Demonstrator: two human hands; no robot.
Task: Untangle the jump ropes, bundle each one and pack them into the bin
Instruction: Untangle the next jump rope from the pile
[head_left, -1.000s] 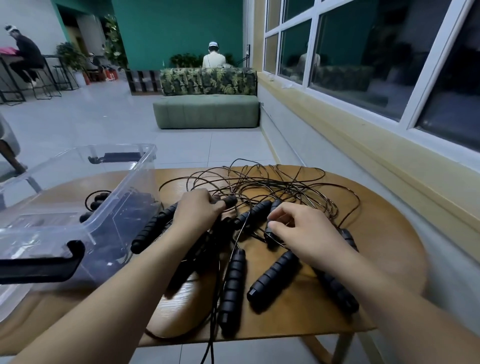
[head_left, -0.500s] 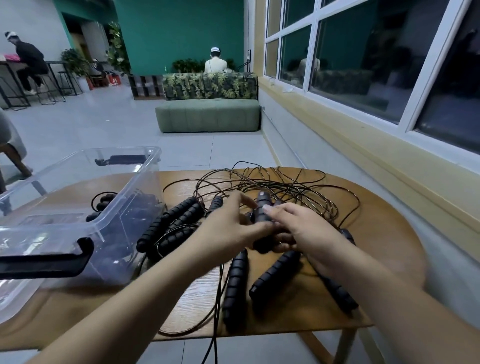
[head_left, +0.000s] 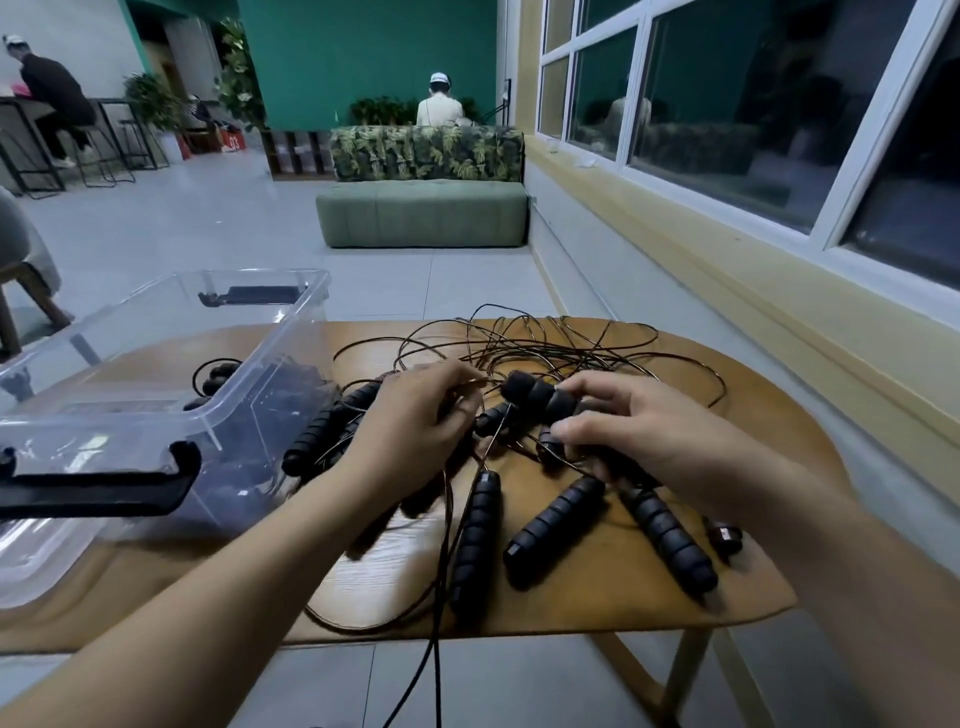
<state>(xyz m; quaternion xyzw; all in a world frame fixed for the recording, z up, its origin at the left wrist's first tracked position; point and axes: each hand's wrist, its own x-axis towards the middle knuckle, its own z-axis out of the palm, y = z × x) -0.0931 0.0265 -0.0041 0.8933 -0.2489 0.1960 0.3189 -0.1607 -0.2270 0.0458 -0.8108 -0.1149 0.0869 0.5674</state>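
Observation:
A tangle of thin black jump rope cords (head_left: 545, 348) spreads across the back of the wooden table (head_left: 623, 597). Several ribbed black foam handles lie in front of it, among them one (head_left: 475, 540) pointing at me and another (head_left: 553, 525) beside it. My right hand (head_left: 649, 436) grips a raised handle (head_left: 537, 397) with fingers curled round it. My left hand (head_left: 415, 426) pinches a thin cord just left of that handle. The clear plastic bin (head_left: 291, 312) stands at the left; a bundled rope (head_left: 215, 376) lies inside it.
The bin's black latch handle (head_left: 98, 488) juts toward me at the near left. One cord (head_left: 436, 670) hangs over the table's front edge. A green sofa (head_left: 423, 213) sits beyond the table, a window wall runs along the right, and people sit far off.
My right hand has lifted a handle clear of the pile and holds it higher. My left hand left the handles at the left and now pinches a cord by the raised handle.

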